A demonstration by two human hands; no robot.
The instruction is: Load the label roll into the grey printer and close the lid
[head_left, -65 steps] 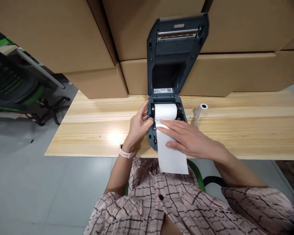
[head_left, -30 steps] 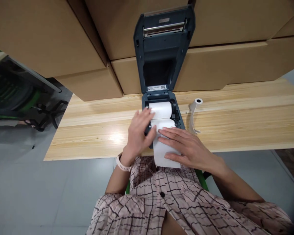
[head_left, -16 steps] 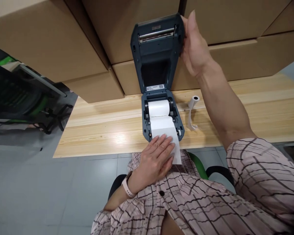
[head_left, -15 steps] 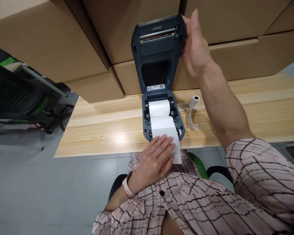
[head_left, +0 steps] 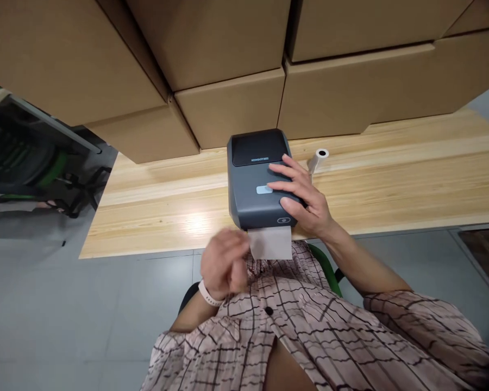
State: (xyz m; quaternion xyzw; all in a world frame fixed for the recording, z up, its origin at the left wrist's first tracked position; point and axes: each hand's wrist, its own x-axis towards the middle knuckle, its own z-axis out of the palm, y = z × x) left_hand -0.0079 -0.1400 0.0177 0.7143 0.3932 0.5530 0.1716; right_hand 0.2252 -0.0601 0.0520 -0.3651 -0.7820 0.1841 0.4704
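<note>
A dark grey label printer (head_left: pixel 255 182) sits on the wooden desk (head_left: pixel 391 179) with its lid down. A strip of white paper (head_left: pixel 272 243) hangs out of its front slot. My right hand (head_left: pixel 299 193) lies on the lid's right side with the fingers spread flat. My left hand (head_left: pixel 225 262) is below the front edge, just left of the paper strip. It is smeared by motion and its fingers look curled. I cannot see whether it touches the paper.
Large cardboard boxes (head_left: pixel 236 65) are stacked on the back of the desk behind the printer. A small white paper roll core (head_left: pixel 318 157) lies right of the printer. An office chair (head_left: pixel 28 163) stands on the grey floor to the left.
The printer lid, held up by my right hand half a second ago, is now down with that hand flat on it. My left hand has come off the paper strip and moved left.
</note>
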